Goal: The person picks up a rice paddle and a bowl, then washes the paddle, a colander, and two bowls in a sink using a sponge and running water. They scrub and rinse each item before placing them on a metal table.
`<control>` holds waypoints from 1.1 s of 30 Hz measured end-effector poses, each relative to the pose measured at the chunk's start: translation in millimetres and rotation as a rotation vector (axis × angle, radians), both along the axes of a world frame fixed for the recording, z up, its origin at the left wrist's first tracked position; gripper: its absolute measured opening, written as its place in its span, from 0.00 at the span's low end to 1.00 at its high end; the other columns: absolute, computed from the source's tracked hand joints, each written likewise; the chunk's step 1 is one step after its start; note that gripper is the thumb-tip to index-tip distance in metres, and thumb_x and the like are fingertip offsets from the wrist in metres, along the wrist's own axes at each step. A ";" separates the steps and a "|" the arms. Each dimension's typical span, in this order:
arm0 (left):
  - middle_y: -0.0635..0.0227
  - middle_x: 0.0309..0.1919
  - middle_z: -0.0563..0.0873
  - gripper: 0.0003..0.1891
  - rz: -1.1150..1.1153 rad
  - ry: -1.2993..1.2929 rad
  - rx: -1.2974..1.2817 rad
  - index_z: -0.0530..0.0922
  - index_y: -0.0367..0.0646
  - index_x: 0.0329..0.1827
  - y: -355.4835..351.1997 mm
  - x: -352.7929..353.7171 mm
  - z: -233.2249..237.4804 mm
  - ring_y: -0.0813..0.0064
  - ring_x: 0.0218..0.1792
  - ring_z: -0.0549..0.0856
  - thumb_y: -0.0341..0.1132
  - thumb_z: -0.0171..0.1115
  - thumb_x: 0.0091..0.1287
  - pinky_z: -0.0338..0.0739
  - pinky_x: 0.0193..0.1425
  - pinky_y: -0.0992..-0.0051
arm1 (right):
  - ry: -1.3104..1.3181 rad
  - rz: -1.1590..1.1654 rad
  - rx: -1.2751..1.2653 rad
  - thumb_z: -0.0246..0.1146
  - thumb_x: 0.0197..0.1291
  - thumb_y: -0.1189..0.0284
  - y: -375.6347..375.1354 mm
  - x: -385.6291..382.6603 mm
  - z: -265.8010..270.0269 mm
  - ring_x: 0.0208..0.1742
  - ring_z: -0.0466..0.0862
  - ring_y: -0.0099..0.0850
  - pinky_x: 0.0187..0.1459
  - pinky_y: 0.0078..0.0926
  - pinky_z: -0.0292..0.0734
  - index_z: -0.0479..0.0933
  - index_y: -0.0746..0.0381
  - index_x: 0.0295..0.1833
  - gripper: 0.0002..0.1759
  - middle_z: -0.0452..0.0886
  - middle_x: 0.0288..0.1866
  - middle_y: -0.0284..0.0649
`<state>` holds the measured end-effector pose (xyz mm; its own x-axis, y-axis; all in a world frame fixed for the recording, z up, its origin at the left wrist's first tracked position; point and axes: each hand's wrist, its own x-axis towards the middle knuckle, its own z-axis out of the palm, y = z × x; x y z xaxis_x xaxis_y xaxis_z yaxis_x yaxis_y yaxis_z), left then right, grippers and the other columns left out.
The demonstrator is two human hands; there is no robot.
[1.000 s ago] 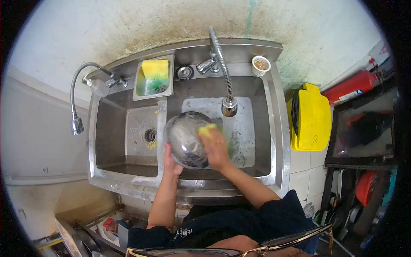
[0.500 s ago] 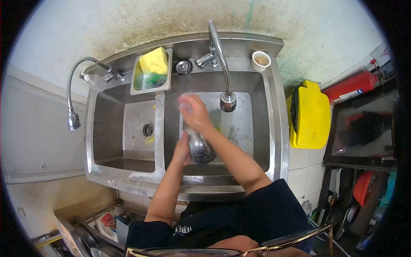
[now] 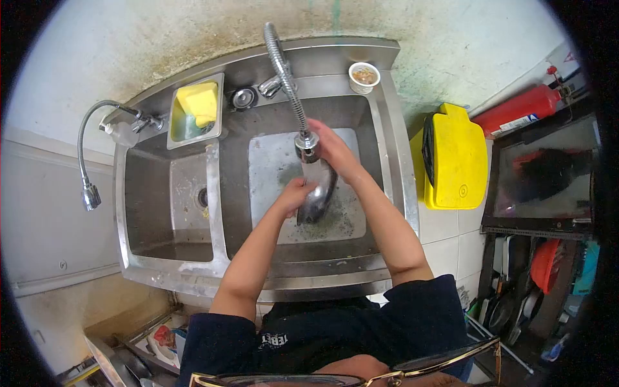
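Note:
A rounded, shiny silver-and-dark metal bowl is tilted under the faucet head, with water running onto it. My left hand grips its lower left edge, fingers curled at the rim. At the upper right end, my right hand holds the bowl from the far side, its fingers partly hidden behind the faucet head. Both hands are inside the right sink basin, over a pale tray-like bottom strewn with dark specks.
A metal container with a yellow sponge sits behind the basins. Left of it curves a second faucet. A white cup stands on the back right ledge. A yellow bin is right of the sink.
Both hands and the bowl have moved right, under the faucet's stream. My right hand has gone from beyond the left hand to the bowl's right end. The view has shifted.

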<state>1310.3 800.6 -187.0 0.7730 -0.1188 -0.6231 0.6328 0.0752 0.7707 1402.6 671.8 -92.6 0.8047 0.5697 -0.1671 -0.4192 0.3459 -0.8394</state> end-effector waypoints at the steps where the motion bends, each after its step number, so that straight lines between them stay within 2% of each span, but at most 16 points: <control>1: 0.67 0.40 0.80 0.19 -0.010 -0.066 0.060 0.72 0.36 0.52 -4.8 6.6 -4.8 0.77 0.39 0.77 0.42 0.55 0.66 0.71 0.46 0.76 | -0.183 0.096 -0.133 0.55 0.61 0.70 4.8 -0.9 14.0 0.41 0.78 0.24 0.44 0.22 0.73 0.73 0.61 0.52 0.15 0.78 0.41 0.35; 3: 0.66 0.42 0.79 0.19 -0.027 -0.131 0.123 0.71 0.36 0.54 -12.5 15.7 -9.5 0.77 0.43 0.76 0.41 0.54 0.66 0.70 0.49 0.75 | -0.364 0.185 -0.264 0.58 0.59 0.69 12.0 -3.0 25.6 0.38 0.76 0.21 0.44 0.22 0.72 0.74 0.60 0.50 0.14 0.78 0.38 0.33; 5: 0.65 0.49 0.77 0.22 0.162 -0.398 0.262 0.68 0.37 0.59 -16.0 19.9 -9.2 0.76 0.49 0.74 0.42 0.51 0.67 0.67 0.55 0.74 | -0.499 0.314 -0.306 0.62 0.56 0.68 16.7 -5.5 29.8 0.35 0.73 0.19 0.41 0.21 0.71 0.75 0.59 0.46 0.13 0.76 0.34 0.30; 7: 0.65 0.51 0.76 0.23 0.142 -0.356 0.169 0.66 0.38 0.60 -12.1 18.3 18.3 0.76 0.51 0.73 0.43 0.51 0.67 0.67 0.55 0.74 | -0.506 0.312 -0.334 0.65 0.53 0.67 15.1 -0.5 29.8 0.34 0.74 0.20 0.38 0.21 0.72 0.75 0.60 0.43 0.13 0.77 0.34 0.31; 9: 0.64 0.52 0.75 0.25 0.126 -0.306 0.073 0.65 0.38 0.61 -6.2 11.8 27.7 0.76 0.53 0.72 0.45 0.50 0.67 0.66 0.56 0.74 | -0.792 0.061 -0.601 0.65 0.51 0.68 17.8 12.4 18.7 0.32 0.75 0.20 0.36 0.21 0.72 0.76 0.61 0.41 0.12 0.77 0.31 0.32; 11: 0.71 0.45 0.78 0.21 0.218 -0.118 -0.115 0.69 0.40 0.57 -0.4 4.9 27.4 0.77 0.46 0.76 0.44 0.51 0.67 0.70 0.50 0.77 | -0.770 0.026 -0.627 0.65 0.49 0.69 22.2 12.9 13.5 0.30 0.77 0.22 0.36 0.22 0.73 0.77 0.62 0.39 0.12 0.79 0.29 0.35; 13: 0.72 0.44 0.78 0.19 0.242 -0.116 -0.092 0.70 0.42 0.55 2.2 -0.2 41.3 0.79 0.44 0.76 0.44 0.50 0.68 0.70 0.49 0.78 | -0.695 0.300 -0.439 0.65 0.47 0.71 25.0 3.8 27.5 0.29 0.79 0.24 0.35 0.23 0.74 0.76 0.63 0.39 0.13 0.80 0.30 0.38; 15: 0.74 0.42 0.78 0.17 0.271 -0.108 -0.073 0.71 0.43 0.53 8.1 -6.5 40.2 0.81 0.42 0.76 0.44 0.49 0.69 0.70 0.47 0.79 | -0.672 0.303 -0.438 0.65 0.47 0.70 23.4 10.1 30.4 0.29 0.79 0.25 0.35 0.23 0.73 0.76 0.63 0.40 0.13 0.80 0.30 0.38; 17: 0.75 0.42 0.79 0.16 0.317 -0.190 -0.209 0.72 0.44 0.52 22.1 -14.4 21.0 0.83 0.41 0.76 0.44 0.47 0.70 0.71 0.45 0.79 | -0.749 0.167 -0.718 0.65 0.48 0.69 25.2 24.2 22.3 0.29 0.79 0.24 0.34 0.23 0.73 0.77 0.62 0.39 0.12 0.80 0.30 0.36; 19: 0.73 0.45 0.79 0.16 0.337 -0.207 -0.236 0.71 0.43 0.55 29.8 -17.7 28.6 0.82 0.45 0.76 0.42 0.45 0.71 0.72 0.48 0.76 | -0.764 0.141 -0.711 0.65 0.48 0.69 33.2 17.6 18.8 0.28 0.79 0.24 0.32 0.23 0.73 0.77 0.62 0.39 0.12 0.81 0.28 0.35; 21: 0.69 0.50 0.77 0.20 0.453 -0.185 -0.293 0.67 0.44 0.59 37.4 -26.1 37.8 0.75 0.47 0.78 0.47 0.43 0.71 0.73 0.53 0.71 | -0.784 0.235 -0.444 0.66 0.47 0.69 39.5 8.8 17.4 0.27 0.80 0.26 0.32 0.25 0.73 0.77 0.62 0.39 0.13 0.81 0.27 0.39; 23: 0.65 0.52 0.76 0.24 0.529 -0.125 -0.331 0.66 0.43 0.60 56.8 -37.4 25.8 0.70 0.50 0.78 0.51 0.42 0.70 0.73 0.54 0.67 | -0.684 0.306 -0.517 0.66 0.47 0.69 35.1 17.7 22.2 0.30 0.80 0.26 0.35 0.26 0.73 0.77 0.63 0.39 0.14 0.81 0.28 0.39; 25: 0.61 0.57 0.73 0.25 0.557 -0.057 -0.602 0.61 0.42 0.64 72.7 -48.6 18.6 0.66 0.55 0.75 0.49 0.42 0.71 0.72 0.58 0.64 | -0.729 0.152 -0.717 0.66 0.48 0.69 36.4 25.1 22.2 0.33 0.79 0.24 0.37 0.25 0.73 0.77 0.63 0.39 0.13 0.81 0.29 0.37; 27: 0.58 0.58 0.72 0.29 0.556 -0.071 -0.594 0.61 0.40 0.64 77.8 -58.8 17.3 0.63 0.57 0.74 0.54 0.41 0.69 0.71 0.59 0.62 | -0.720 0.161 -0.696 0.66 0.50 0.69 44.0 20.3 21.0 0.32 0.79 0.23 0.37 0.25 0.73 0.76 0.63 0.39 0.12 0.81 0.30 0.37; 30: 0.56 0.61 0.69 0.33 0.630 -0.141 -0.745 0.60 0.39 0.65 86.4 -70.6 19.1 0.59 0.61 0.70 0.58 0.39 0.67 0.65 0.63 0.57 | -0.565 0.365 -0.284 0.67 0.49 0.70 56.8 3.9 21.3 0.36 0.78 0.23 0.40 0.23 0.73 0.76 0.62 0.40 0.12 0.79 0.34 0.35; 33: 0.56 0.61 0.69 0.33 0.790 -0.132 -0.757 0.61 0.39 0.64 98.7 -73.6 5.9 0.59 0.62 0.69 0.58 0.40 0.67 0.63 0.65 0.57 | -0.524 0.487 -0.357 0.67 0.49 0.70 34.1 4.2 42.2 0.37 0.78 0.23 0.41 0.23 0.72 0.76 0.61 0.39 0.12 0.78 0.36 0.34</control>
